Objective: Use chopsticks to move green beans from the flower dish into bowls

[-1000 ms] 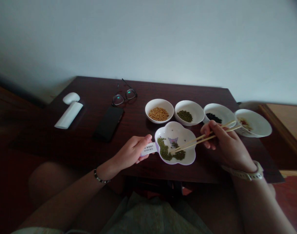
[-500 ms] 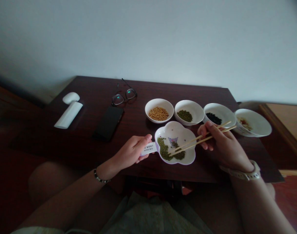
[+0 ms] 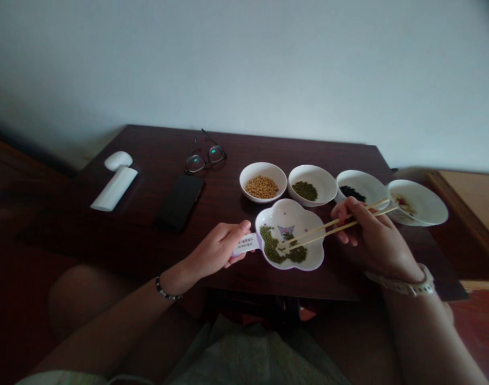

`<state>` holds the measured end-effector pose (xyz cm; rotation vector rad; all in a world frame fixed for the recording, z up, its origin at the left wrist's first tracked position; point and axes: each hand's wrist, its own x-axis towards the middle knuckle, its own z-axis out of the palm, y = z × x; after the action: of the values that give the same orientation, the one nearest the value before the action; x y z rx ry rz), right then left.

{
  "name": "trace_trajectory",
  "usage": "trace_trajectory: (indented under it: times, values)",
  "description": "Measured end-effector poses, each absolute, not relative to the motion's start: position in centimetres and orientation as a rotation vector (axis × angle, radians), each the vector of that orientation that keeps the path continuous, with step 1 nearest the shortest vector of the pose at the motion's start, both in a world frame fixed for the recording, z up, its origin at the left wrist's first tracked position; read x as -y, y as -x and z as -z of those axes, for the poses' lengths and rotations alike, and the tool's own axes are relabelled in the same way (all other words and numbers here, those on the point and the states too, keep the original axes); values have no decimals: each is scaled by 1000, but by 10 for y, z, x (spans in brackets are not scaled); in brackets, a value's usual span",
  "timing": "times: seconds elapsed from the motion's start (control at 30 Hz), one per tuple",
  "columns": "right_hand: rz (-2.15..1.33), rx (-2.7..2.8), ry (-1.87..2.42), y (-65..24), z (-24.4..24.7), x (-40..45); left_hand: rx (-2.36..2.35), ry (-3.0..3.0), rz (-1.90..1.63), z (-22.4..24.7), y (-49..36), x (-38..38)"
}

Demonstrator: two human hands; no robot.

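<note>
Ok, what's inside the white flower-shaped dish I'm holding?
Small green mung beans lie in the white flower-shaped dish, beside a purple cartoon print; the dish floor beneath the beans is covered, so it cannot be seen.

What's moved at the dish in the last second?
The right hand edged left, then drew back right, carrying the bamboo chopsticks; their tips remain over the green mung beans in the flower-shaped dish. The left hand keeps hold of the dish's handle. The white bowls stayed put.
</note>
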<state>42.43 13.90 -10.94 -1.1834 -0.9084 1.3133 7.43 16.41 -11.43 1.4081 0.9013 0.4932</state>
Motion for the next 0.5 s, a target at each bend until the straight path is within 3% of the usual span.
trace_trajectory:
  times: [0.5]
  values:
    - [-1222, 904, 1173, -422, 105, -139, -910, -1425, -492, 112, -74, -163]
